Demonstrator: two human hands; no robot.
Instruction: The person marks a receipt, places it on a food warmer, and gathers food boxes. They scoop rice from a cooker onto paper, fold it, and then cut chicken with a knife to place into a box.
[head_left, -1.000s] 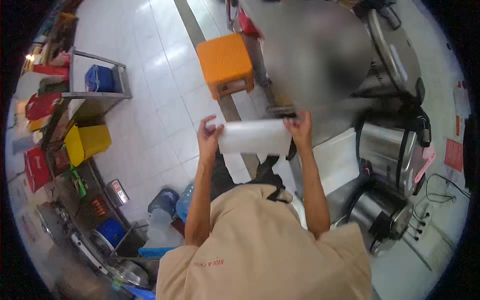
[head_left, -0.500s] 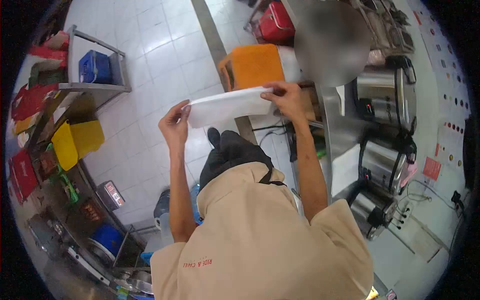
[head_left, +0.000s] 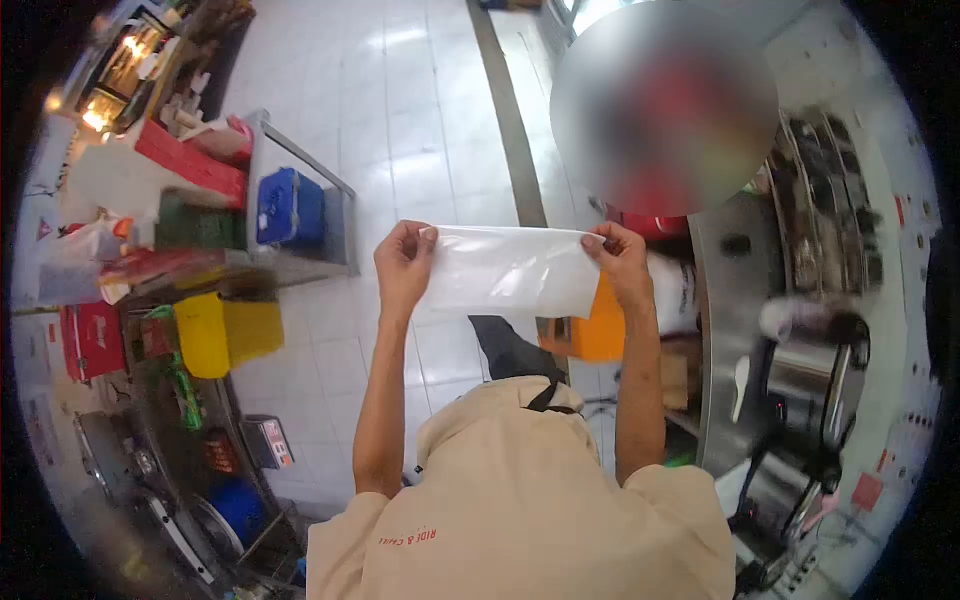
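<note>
A white, slightly shiny plastic sheet or bag (head_left: 510, 270) hangs stretched between my two hands in front of my body. My left hand (head_left: 405, 262) pinches its upper left corner between thumb and fingers. At the upper right corner, my right hand (head_left: 620, 262) grips it the same way. The top edge runs nearly straight and level, while the lower part hangs loose. Behind its lower right side, partly covered, is an orange container (head_left: 600, 325).
On the left are shelves with a blue box (head_left: 290, 207), a yellow bin (head_left: 230, 333) and a red box (head_left: 92, 340). A steel counter (head_left: 735, 290) with metal appliances (head_left: 800, 385) runs along the right. Tiled floor (head_left: 385, 130) lies ahead.
The view has shifted, with more of the left shelves showing. The sheet now faces the camera more fully and hangs more level. Both hands still hold its corners.
</note>
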